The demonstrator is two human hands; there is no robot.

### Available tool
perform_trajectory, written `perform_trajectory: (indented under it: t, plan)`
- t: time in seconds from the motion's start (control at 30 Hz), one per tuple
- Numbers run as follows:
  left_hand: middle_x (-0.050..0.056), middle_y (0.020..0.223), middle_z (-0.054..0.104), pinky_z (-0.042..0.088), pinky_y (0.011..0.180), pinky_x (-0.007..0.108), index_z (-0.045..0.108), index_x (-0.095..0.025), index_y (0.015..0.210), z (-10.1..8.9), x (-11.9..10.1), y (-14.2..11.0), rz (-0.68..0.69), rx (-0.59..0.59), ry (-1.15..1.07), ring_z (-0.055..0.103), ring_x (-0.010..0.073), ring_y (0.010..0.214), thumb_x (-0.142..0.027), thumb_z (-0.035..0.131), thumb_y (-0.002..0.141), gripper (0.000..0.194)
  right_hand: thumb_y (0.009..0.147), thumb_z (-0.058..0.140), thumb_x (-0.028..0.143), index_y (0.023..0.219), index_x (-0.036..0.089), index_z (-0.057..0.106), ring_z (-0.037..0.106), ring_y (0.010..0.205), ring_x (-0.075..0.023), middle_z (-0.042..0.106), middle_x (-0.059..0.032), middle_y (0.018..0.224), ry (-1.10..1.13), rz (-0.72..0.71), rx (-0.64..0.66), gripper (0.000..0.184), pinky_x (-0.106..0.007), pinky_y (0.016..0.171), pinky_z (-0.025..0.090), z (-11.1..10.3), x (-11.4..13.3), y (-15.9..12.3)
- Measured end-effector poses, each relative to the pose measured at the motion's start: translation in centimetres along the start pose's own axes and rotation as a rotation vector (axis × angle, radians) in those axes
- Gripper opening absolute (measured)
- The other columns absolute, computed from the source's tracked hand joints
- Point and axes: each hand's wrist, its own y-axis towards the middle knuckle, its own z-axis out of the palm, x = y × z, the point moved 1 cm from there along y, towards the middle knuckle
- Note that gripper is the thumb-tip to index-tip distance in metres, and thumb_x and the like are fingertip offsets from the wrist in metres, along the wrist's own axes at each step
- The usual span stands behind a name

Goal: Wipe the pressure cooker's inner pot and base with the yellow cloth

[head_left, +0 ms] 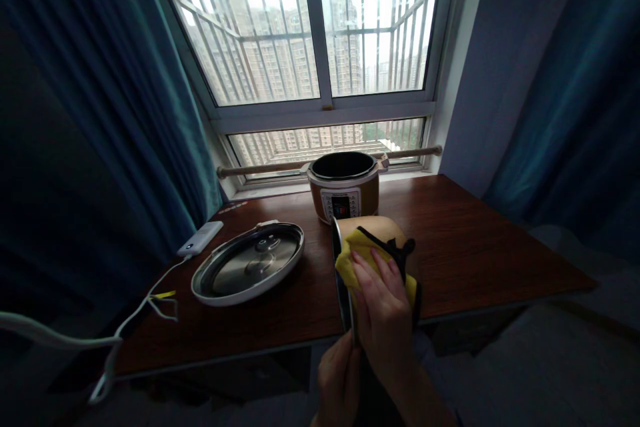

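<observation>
My left hand (pixel 337 373) is closed on the rim of an inner cooking pot (pixel 383 223), pinching its lower edge. The pot is turned on its side, its dark opening facing left and its tan outer wall facing right. My right hand (pixel 383 307) holds a yellow cloth (pixel 353 240) with dark edging against that outer wall. Some of the cloth and much of the pot are hidden behind the right hand. Beyond the pot stands an electric pressure cooker (pixel 320 197), upright, with a dark opening and a front control panel.
The cooker's round lid (pixel 283 273) lies with its inner side up on the wooden table (pixel 470 240), left of my hands. A white power strip (pixel 201 238) and white cable (pixel 133 313) lie at the table's left edge. A barred window (pixel 375 27) is behind.
</observation>
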Motion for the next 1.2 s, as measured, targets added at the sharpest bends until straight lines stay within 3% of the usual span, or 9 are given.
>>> perform_trajectory:
  t: [0.13,0.23,0.37,0.47,0.6,0.77,0.93,1.07,1.2]
  plan:
    - [0.009,0.094,0.07,0.056,0.068,0.024,0.062,-0.016,0.109,0.1,0.2,-0.3,-0.016,0.02,-0.02,0.068,0.0172,0.074,-0.018,0.043,0.087,0.029,0.086,0.041,0.013,0.117,0.019,0.054,0.047,0.118,-0.0237,0.06,-0.0035,0.119,-0.006,-0.045,0.007,0.034,-0.043,0.1,0.035,0.3,1.0,1.4]
    - [0.009,0.096,0.07,0.056,0.07,0.025,0.061,-0.016,0.11,0.5,0.7,-1.0,-0.023,0.017,0.009,0.068,0.0176,0.078,-0.017,0.043,0.087,0.029,0.088,0.041,0.015,0.117,0.019,0.055,0.049,0.117,-0.0218,0.06,-0.0039,0.118,-0.014,-0.029,0.01,0.033,-0.041,0.1,0.036,-0.1,-0.5,1.5]
    - [0.009,0.102,0.068,0.055,0.075,0.026,0.059,-0.017,0.114,1.3,1.9,-2.3,0.018,0.021,0.089,0.067,0.0192,0.085,-0.019,0.044,0.087,0.032,0.09,0.038,0.024,0.119,0.019,0.054,0.049,0.116,-0.0219,0.059,-0.0072,0.12,-0.023,0.19,-0.08,0.033,-0.042,0.099,0.036,-1.1,-4.6,0.8]
    - [0.009,0.111,0.065,0.054,0.081,0.027,0.054,-0.018,0.122,1.9,3.2,-2.7,0.024,0.06,0.11,0.065,0.0192,0.093,-0.018,0.042,0.087,0.037,0.091,0.036,0.032,0.117,0.017,0.056,0.056,0.107,-0.0224,0.061,-0.0099,0.115,0.048,0.415,-0.105,0.036,-0.038,0.09,0.044,-1.7,-7.5,0.0]
    - [0.009,0.121,0.059,0.049,0.091,0.033,0.047,-0.02,0.128,2.4,4.9,-2.6,0.058,0.05,0.113,0.057,0.0205,0.108,-0.012,0.043,0.086,0.043,0.09,0.035,0.037,0.115,0.017,0.056,0.063,0.091,-0.0203,0.066,-0.0095,0.102,0.129,0.553,-0.109,0.038,-0.03,0.076,0.049,-1.8,-8.8,-1.0]
    - [0.008,0.127,0.054,0.047,0.094,0.036,0.043,-0.022,0.131,2.1,5.8,-2.6,0.031,0.021,0.1,0.052,0.0214,0.115,-0.01,0.045,0.084,0.049,0.09,0.035,0.037,0.116,0.016,0.056,0.062,0.096,-0.0208,0.065,-0.0108,0.107,0.113,0.553,-0.161,0.04,-0.03,0.078,0.048,-1.2,-8.1,-1.7]
    - [0.011,0.128,0.052,0.046,0.095,0.036,0.037,-0.021,0.135,0.9,3.7,-1.2,-0.123,0.066,0.049,0.052,0.022,0.115,-0.017,0.052,0.083,0.054,0.091,0.035,0.036,0.117,0.016,0.055,0.062,0.097,-0.0215,0.065,-0.0114,0.107,0.083,0.533,-0.174,0.039,-0.031,0.079,0.048,-1.0,-7.9,-2.2]
    - [0.01,0.118,0.061,0.048,0.091,0.034,0.051,-0.018,0.123,0.5,1.5,0.7,-0.219,0.033,-0.022,0.058,0.0212,0.107,-0.021,0.046,0.086,0.037,0.091,0.035,0.031,0.121,0.015,0.052,0.057,0.106,-0.0221,0.061,-0.0122,0.115,0.025,0.435,-0.187,0.038,-0.035,0.086,0.046,-1.3,-7.7,-2.4]
    - [0.009,0.106,0.067,0.051,0.084,0.031,0.061,-0.017,0.111,0.7,0.4,1.3,-0.261,0.038,-0.083,0.064,0.0197,0.095,-0.024,0.043,0.088,0.03,0.091,0.035,0.024,0.127,0.016,0.046,0.043,0.122,-0.0227,0.052,-0.011,0.128,-0.064,0.286,-0.173,0.038,-0.04,0.098,0.038,-1.8,-6.5,-2.3]
